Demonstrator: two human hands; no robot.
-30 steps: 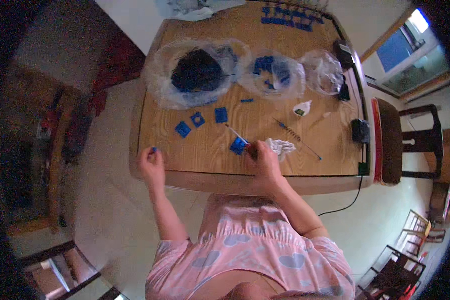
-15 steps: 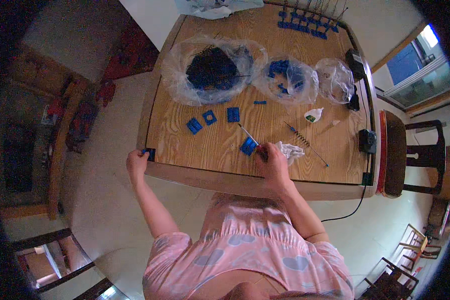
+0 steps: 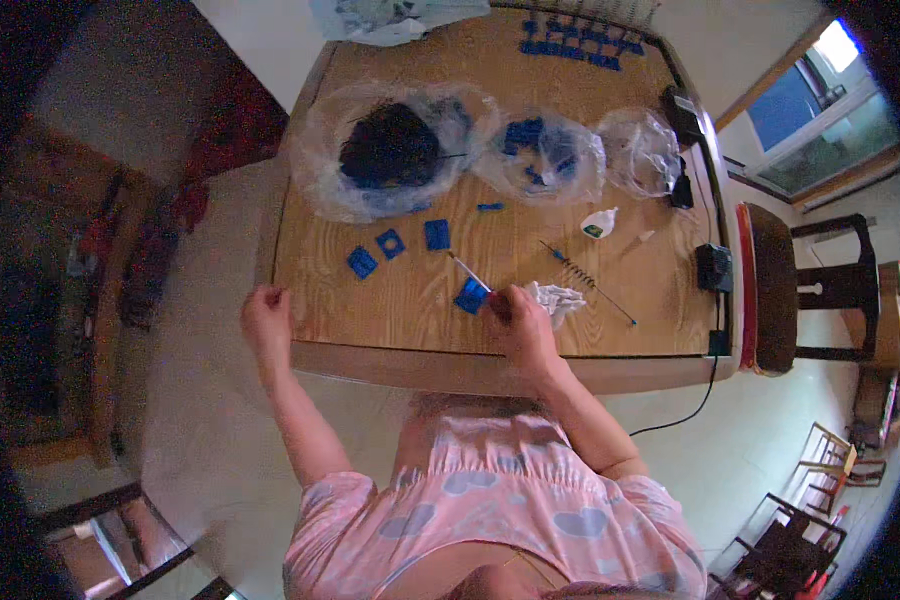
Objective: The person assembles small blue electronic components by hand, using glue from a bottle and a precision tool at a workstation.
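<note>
My right hand (image 3: 518, 322), closed, grips a screwdriver (image 3: 473, 273) with a pale thin shaft and a dark tip; its handle is mostly hidden in the fingers. Under the shaft lies a blue plastic part (image 3: 471, 295), just left of the hand. Beyond the tip sits another blue block (image 3: 437, 235), with a blue square piece with a round hole (image 3: 390, 243) and a ribbed blue block (image 3: 362, 262) farther left. My left hand (image 3: 268, 312) is at the table's front left corner, fingers pinched together; what they hold, if anything, cannot be made out.
Clear plastic bags hold black wiry pieces (image 3: 390, 145) and small blue parts (image 3: 535, 150); a third bag (image 3: 642, 155) stands right. Crumpled tissue (image 3: 557, 299), a spring on a rod (image 3: 580, 273) and a white bottle (image 3: 599, 223) lie nearby. Black adapters (image 3: 713, 268) line the right edge.
The whole view has shifted, so the table appears farther left. My left hand has moved slightly over the corner, and the blue bit at its fingertips no longer shows. My right hand keeps the screwdriver.
</note>
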